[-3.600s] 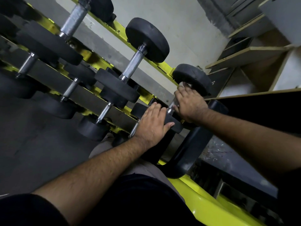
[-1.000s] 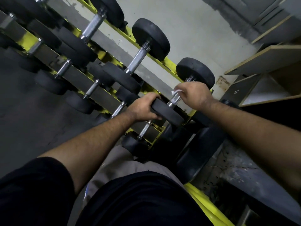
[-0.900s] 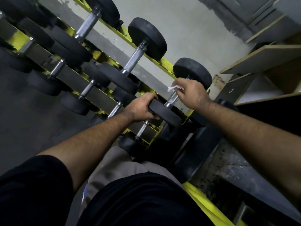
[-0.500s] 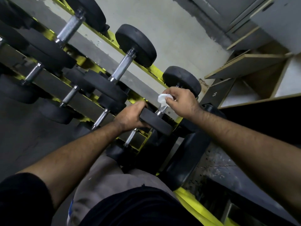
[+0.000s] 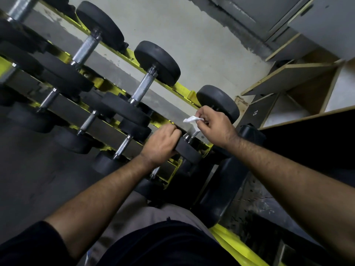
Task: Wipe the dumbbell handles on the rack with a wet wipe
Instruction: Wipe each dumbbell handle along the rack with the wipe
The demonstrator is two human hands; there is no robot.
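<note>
- The crumpled white wet wipe point(image 5: 191, 119) is pinched in the fingertips of the right hand point(image 5: 215, 125), just above the steel handle of the nearest black round-headed dumbbell point(image 5: 218, 102).
- That dumbbell lies on the top tier of the yellow-railed rack point(image 5: 182, 89), its long axis running from lower left to upper right, far head toward the wall.
- The left hand point(image 5: 161, 144) curls over the dumbbell's near head.
- A second black dumbbell with a knurled steel handle point(image 5: 143, 87) lies parallel, to the left.
- A dark panel point(image 5: 254, 112) beside the rack reads "15".
- Plywood shelving point(image 5: 299, 73) stands to the right; the floor point(image 5: 28, 179) is dark grey, the wall pale.
</note>
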